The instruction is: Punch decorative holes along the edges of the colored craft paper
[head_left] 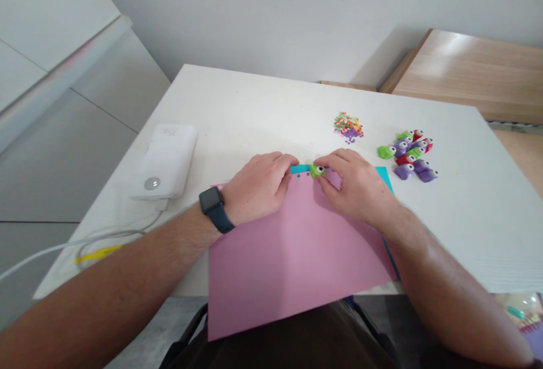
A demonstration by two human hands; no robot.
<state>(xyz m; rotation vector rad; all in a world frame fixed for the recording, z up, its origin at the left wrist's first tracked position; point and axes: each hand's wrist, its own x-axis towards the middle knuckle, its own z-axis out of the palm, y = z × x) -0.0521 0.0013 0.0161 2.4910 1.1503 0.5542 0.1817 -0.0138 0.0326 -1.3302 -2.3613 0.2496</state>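
A sheet of pink paper [297, 256] lies on top of a blue sheet [383, 175], its near edge hanging past the table edge. My left hand [265, 185] is closed on the top edge of the pink paper, wearing a dark watch on its wrist. Between the thumb and fingers of my right hand [354, 185] is a small green craft punch [318, 171] with a white button, set at the paper's top edge. Two tiny dark star-like marks show in the pink sheet, just left of the punch.
Several green, red and purple craft punches [409, 154] lie grouped at the right. Colourful small paper cutouts [348, 127] form a pile behind my right hand. A white power bank [167, 159] with a cable [106, 237] sits on the white table [254, 103] at left.
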